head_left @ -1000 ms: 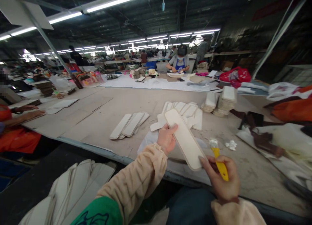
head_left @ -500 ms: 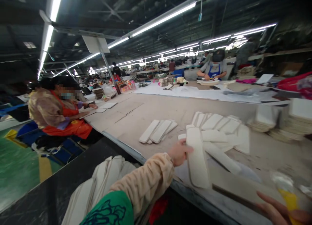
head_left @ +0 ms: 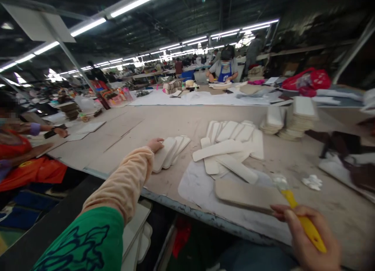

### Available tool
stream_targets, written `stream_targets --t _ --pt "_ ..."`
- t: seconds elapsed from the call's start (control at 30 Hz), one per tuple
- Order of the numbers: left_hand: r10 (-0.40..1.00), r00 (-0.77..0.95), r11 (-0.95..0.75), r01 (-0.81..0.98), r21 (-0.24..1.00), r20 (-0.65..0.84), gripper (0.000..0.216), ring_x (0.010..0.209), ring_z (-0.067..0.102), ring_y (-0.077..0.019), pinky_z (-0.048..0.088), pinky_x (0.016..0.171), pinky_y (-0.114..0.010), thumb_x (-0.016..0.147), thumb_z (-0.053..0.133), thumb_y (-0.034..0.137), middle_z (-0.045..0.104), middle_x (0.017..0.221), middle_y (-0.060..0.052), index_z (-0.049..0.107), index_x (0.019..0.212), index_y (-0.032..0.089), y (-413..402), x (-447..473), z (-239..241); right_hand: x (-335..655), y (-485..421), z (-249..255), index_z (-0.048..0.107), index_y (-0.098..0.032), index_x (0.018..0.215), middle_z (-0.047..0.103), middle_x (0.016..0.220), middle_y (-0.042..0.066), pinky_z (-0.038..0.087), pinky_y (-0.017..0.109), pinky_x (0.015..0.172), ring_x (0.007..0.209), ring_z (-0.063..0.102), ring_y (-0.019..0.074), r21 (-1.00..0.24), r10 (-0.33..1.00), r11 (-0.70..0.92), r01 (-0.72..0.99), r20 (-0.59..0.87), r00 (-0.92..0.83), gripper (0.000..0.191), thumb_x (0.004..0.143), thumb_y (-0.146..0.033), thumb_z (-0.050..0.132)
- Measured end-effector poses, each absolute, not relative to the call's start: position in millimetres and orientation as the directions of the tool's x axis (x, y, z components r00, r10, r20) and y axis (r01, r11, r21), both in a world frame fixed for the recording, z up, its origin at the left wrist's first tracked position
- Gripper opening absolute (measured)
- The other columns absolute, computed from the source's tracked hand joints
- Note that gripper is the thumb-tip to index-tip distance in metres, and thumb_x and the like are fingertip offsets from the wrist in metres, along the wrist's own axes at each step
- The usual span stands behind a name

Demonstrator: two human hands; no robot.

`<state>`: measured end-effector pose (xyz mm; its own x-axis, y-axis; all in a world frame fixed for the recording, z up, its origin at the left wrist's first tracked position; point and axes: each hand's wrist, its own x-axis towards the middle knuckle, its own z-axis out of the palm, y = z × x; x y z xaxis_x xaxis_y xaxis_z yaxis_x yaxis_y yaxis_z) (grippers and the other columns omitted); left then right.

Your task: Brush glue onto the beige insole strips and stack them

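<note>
My left hand [head_left: 155, 144] is reached out across the table, its fingers closed on the upper end of a whitish rounded panel [head_left: 163, 155]. That panel lies at the left side of a small fan of similar panels [head_left: 177, 149]. Low on the right, my right hand [head_left: 312, 234] grips a yellow-handled brush [head_left: 307, 228], its head whitish and blurred. The right fingertips are at the end of a grey-brown stack of long boards [head_left: 246, 194]. Between the hands, whitish panels [head_left: 225, 148] overlap in a loose pile, partly on a white sheet [head_left: 190, 187].
Taller panel stacks [head_left: 304, 108] stand at the back right, near dark scraps [head_left: 336, 144]. A crumpled white lump [head_left: 312, 182] lies by the brush. Co-workers sit at the left [head_left: 17, 153] and across the table [head_left: 225, 69]. More panels [head_left: 137, 232] are below the table edge [head_left: 199, 216].
My left hand has moved left with a panel, from the loose pile to the small fan. The view has turned right, and my right hand and the brush show more fully.
</note>
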<state>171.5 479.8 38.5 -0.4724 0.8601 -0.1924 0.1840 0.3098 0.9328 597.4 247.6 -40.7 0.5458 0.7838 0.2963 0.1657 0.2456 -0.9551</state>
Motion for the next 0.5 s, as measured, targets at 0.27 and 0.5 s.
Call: stream_targets --t 0.27,0.5 --pt "0.969 -0.187 -0.065 0.436 0.898 0.161 0.033 0.131 0.044 -0.0302 0.028 0.115 -0.037 0.059 0.081 0.019 0.061 0.128 -0.009 0.072 0.090 0.023 425.6 238.0 11.6 605.0 252.6 -42.2 0.063 -0.020 0.092 0.065 0.065 0.003 0.046 0.034 0.050 0.051 0.056 0.0179 -0.943 0.751 0.285 0.172 0.331 0.572 0.034 0.079 -0.052 0.067" --pt "0.820 0.505 -0.458 0.301 0.836 0.268 0.085 0.134 0.042 -0.0366 0.026 0.117 -0.050 0.053 0.090 0.039 0.050 0.143 -0.015 0.059 0.130 0.026 341.7 343.9 -45.3 618.3 252.7 -46.4 0.062 -0.021 0.094 0.061 0.057 0.000 0.040 0.033 0.046 0.049 0.052 0.0176 -0.953 0.787 0.278 0.119 0.297 0.540 0.032 0.080 -0.049 0.065"
